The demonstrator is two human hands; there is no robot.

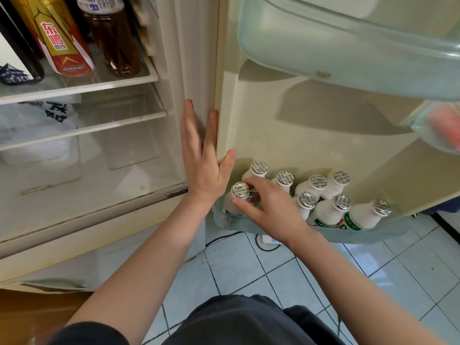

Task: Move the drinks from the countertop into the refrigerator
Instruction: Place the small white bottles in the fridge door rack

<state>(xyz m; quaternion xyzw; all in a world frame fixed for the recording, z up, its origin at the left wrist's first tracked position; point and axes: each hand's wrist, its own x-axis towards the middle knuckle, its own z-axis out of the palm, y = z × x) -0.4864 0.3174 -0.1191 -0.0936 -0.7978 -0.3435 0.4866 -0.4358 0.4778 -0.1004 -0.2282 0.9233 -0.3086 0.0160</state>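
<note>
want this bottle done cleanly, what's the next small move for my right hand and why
Probably ease the fingers off and draw the right hand back. It pinches the neck of the white bottle at the left end of the door bin, and the bottle seems seated beside the other foil-capped bottles. The left hand lies flat on the door edge.

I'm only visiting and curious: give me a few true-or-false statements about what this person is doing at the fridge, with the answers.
1. The right hand grips a small white bottle in the bottom door shelf. True.
2. The left hand holds a bottle too. False: it rests flat against the door edge, holding nothing.
3. The gripped bottle's cap is red plastic. False: it has a silver foil lid.
4. Inside the fridge, tall bottles stand on a glass shelf. True.
</note>
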